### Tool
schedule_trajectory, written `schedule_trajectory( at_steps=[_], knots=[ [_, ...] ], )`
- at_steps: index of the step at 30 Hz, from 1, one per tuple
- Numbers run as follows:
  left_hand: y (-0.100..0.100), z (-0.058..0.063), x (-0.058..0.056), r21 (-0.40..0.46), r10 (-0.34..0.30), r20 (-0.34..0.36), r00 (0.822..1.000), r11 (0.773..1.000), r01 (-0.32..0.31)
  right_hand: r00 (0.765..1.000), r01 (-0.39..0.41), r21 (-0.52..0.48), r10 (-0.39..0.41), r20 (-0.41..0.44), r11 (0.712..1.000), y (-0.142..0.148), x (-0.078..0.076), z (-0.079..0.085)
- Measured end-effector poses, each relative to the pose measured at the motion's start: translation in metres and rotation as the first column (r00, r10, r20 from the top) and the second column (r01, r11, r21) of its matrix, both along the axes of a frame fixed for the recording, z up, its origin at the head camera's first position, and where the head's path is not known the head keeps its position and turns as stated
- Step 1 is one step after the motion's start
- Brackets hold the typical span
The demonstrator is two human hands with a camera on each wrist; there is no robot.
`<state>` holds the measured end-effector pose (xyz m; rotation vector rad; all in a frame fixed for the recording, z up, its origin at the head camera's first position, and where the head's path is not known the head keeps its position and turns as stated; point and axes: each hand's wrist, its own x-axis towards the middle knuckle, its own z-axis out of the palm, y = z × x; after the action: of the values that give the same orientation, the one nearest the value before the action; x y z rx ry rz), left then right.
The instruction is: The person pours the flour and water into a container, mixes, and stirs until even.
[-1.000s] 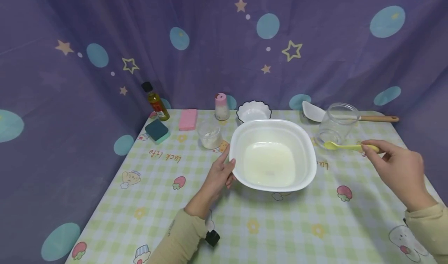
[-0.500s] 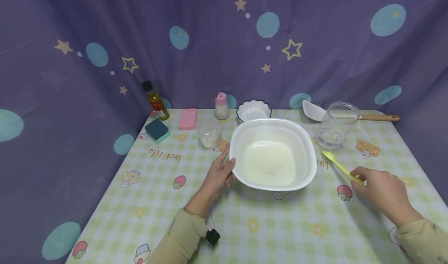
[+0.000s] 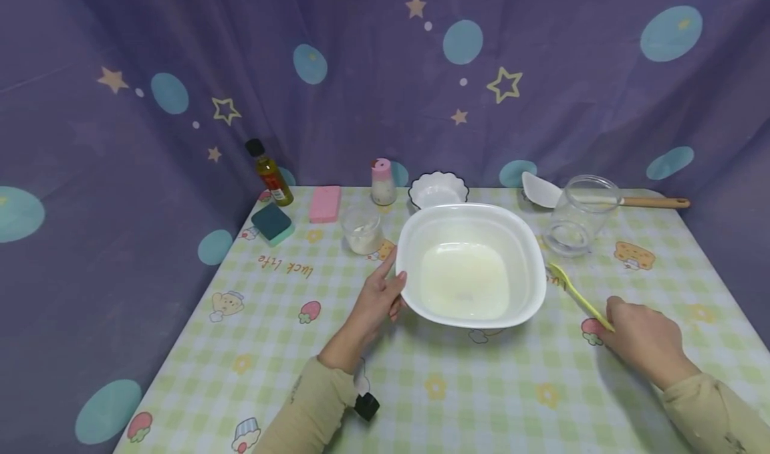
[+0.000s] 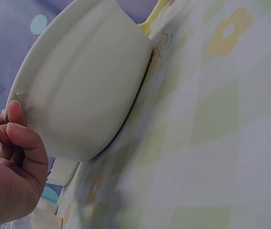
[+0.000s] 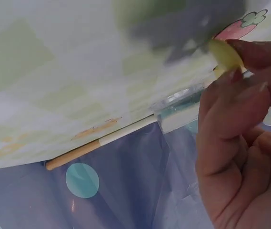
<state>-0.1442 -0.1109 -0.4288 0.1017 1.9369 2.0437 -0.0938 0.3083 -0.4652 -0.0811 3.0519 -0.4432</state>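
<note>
A white basin (image 3: 415,240) with pale, clear-looking liquid in the bottom stands mid-table. My left hand (image 3: 374,300) grips its left rim; curled fingers (image 4: 28,143) show against the wall in the left wrist view. To the right, my right hand (image 3: 644,337) pinches the handle end of a small yellow spoon (image 3: 580,299). The spoon's head points toward the basin's right side; whether it touches the cloth I cannot tell. In the right wrist view the spoon handle (image 5: 225,56) sits between thumb and fingertips.
Behind the basin are a scalloped white bowl (image 3: 438,190), a pink-capped shaker (image 3: 382,183) and a cup of white powder (image 3: 363,233). Further left: an oil bottle (image 3: 271,176), a pink sponge (image 3: 325,204) and a green sponge (image 3: 273,225). A clear jar (image 3: 577,220) and a spatula (image 3: 652,202) stand back right.
My right hand has moved toward me and left, away from the jar, lowering the yellow spoon and turning it to a slant. The left hand and basin stay put.
</note>
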Motion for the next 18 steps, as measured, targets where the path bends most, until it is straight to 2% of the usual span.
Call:
schedule_trajectory(
  at_steps=[6, 8, 13, 18],
  knots=[
    [0.0005, 0.0, -0.0003, -0.002, 0.002, -0.001, 1.0, 1.0, -0.002, 0.992, -0.013, -0.015, 0.015, 0.127, 1.0, 0.0004, -0.0033, 0.0015],
    [0.0005, -0.0002, -0.0004, 0.0, -0.001, -0.005, 1.0, 1.0, 0.001, 0.992, -0.008, -0.015, 0.01, 0.127, 1.0, 0.0005, -0.0038, 0.0024],
    [0.0002, -0.0017, -0.0008, 0.006, -0.006, -0.014, 1.0, 1.0, 0.006, 0.997, 0.018, -0.009, -0.018, 0.069, 1.0, 0.0028, -0.0057, 0.002],
    [0.0001, -0.0024, -0.0008, 0.006, -0.006, -0.012, 1.0, 1.0, 0.006, 0.995, 0.017, 0.003, -0.017, 0.101, 1.0, 0.0067, -0.0083, 0.003]
  ],
)
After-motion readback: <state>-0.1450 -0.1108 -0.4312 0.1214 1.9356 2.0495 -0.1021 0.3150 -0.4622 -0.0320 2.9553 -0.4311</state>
